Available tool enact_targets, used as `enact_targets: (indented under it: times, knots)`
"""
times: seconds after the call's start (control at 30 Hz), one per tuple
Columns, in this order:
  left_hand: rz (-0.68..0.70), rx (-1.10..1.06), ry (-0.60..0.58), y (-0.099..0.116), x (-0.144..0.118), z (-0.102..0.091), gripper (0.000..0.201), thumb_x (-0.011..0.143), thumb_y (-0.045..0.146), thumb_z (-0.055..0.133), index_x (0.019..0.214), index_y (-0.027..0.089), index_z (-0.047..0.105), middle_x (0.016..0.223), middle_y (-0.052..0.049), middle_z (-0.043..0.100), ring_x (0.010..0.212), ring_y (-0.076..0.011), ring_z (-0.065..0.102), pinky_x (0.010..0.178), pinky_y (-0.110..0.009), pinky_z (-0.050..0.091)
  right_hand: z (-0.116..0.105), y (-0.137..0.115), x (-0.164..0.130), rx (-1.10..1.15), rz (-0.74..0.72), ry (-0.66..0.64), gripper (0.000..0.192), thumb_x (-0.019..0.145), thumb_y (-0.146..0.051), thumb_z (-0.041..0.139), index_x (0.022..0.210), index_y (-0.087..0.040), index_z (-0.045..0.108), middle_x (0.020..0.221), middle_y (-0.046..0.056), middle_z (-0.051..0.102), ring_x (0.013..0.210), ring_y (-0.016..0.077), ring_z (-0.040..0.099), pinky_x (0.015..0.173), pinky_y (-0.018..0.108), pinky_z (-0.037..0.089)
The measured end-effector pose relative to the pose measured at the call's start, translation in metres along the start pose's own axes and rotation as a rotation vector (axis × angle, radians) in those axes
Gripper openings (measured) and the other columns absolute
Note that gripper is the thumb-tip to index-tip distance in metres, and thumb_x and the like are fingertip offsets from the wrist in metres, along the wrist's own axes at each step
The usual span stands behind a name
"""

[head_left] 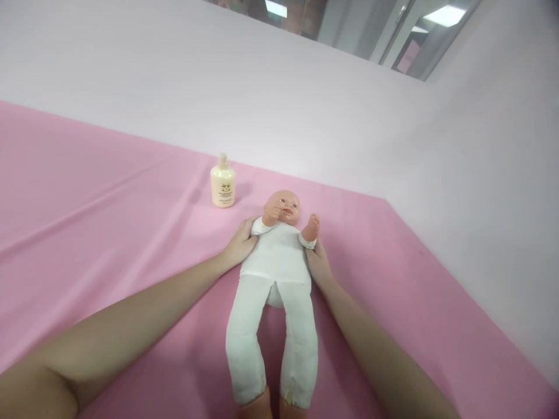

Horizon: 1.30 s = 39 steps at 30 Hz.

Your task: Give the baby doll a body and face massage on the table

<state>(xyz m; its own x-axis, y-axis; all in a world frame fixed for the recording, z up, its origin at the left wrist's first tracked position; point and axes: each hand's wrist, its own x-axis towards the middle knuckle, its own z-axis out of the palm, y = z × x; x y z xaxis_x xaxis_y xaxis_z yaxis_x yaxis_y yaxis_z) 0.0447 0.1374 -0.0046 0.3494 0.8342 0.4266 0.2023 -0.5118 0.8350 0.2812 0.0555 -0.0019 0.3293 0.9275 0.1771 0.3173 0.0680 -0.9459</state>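
A baby doll (276,256) with a white cloth body and bare plastic head and hands lies on its back, its head away from me and its legs toward me. My left hand (241,241) grips its side under the arm on the left, thumb against the torso. On the other side my right hand (318,262) holds the doll under its other arm, with the fingers mostly hidden behind it. The doll's feet run out of the picture at the bottom.
A cream pump bottle (223,185) with a small label stands upright beyond my left hand. The pink sheet (131,192) under everything has a few creases. White wall (305,116) rises behind and to the right, with a window (349,29) at the top.
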Motion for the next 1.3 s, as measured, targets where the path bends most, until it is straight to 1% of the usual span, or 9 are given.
enact_targets:
  times: [0.23,0.43,0.6,0.9,1.03,1.17,1.3]
  knots:
    - [0.001,-0.002,-0.001,-0.0011,0.0002,0.0002,0.056,0.079,0.01,0.047,0.134,0.023,0.046,0.134,-0.008,0.051,0.125,-0.0269,0.045,0.109,-0.046,0.034,0.0004,-0.0019,-0.0006,0.0,-0.025,0.002,0.036,0.083,-0.031,0.05,0.117,-0.022,0.059,0.122,0.007,0.065,0.113,0.0239,0.057,0.101,0.042,0.044]
    - [-0.007,-0.02,-0.008,-0.0003,-0.0006,0.0001,0.055,0.081,0.011,0.046,0.134,0.023,0.045,0.133,-0.008,0.051,0.124,-0.0261,0.046,0.109,-0.045,0.035,0.0006,0.0021,-0.0008,-0.018,-0.012,-0.003,0.035,0.084,-0.03,0.047,0.117,-0.023,0.059,0.12,0.006,0.065,0.112,0.0244,0.057,0.1,0.045,0.045]
    - [-0.029,-0.021,-0.001,0.002,-0.001,-0.0009,0.055,0.081,0.012,0.047,0.134,0.023,0.046,0.135,-0.008,0.05,0.125,-0.0264,0.045,0.11,-0.045,0.034,0.0004,0.0014,-0.0013,-0.004,-0.007,-0.002,0.035,0.084,-0.031,0.049,0.117,-0.023,0.059,0.121,0.005,0.065,0.113,0.0247,0.057,0.1,0.044,0.044]
    - [-0.033,-0.027,-0.005,0.0032,-0.001,-0.0009,0.055,0.081,0.012,0.047,0.134,0.024,0.045,0.135,-0.008,0.05,0.127,-0.0256,0.044,0.111,-0.044,0.033,0.0006,0.002,-0.0006,0.031,-0.037,-0.006,0.039,0.084,-0.032,0.05,0.122,-0.025,0.057,0.126,0.005,0.062,0.118,0.0238,0.056,0.105,0.043,0.042]
    - [-0.038,-0.036,-0.004,0.0037,-0.0012,-0.0007,0.054,0.081,0.013,0.048,0.134,0.024,0.046,0.134,-0.007,0.051,0.126,-0.0255,0.044,0.11,-0.044,0.034,0.001,0.0031,-0.0003,0.028,-0.043,0.0,0.039,0.084,-0.031,0.05,0.122,-0.025,0.057,0.125,0.005,0.063,0.116,0.0228,0.056,0.105,0.043,0.042]
    - [-0.043,-0.039,-0.007,0.0032,-0.0011,-0.0009,0.055,0.081,0.012,0.048,0.134,0.025,0.045,0.134,-0.007,0.05,0.126,-0.0259,0.043,0.11,-0.045,0.033,0.0014,0.0019,-0.0007,0.027,-0.051,-0.009,0.036,0.084,-0.031,0.049,0.118,-0.024,0.059,0.122,0.005,0.065,0.113,0.0227,0.058,0.102,0.043,0.043]
    - [-0.051,-0.051,-0.004,0.0032,-0.0013,-0.0011,0.055,0.081,0.013,0.049,0.134,0.025,0.046,0.134,-0.007,0.05,0.126,-0.0261,0.043,0.111,-0.045,0.033,0.0013,-0.0012,-0.0017,0.019,-0.036,-0.017,0.035,0.084,-0.03,0.049,0.117,-0.024,0.059,0.123,0.005,0.064,0.112,0.0233,0.058,0.1,0.043,0.045]
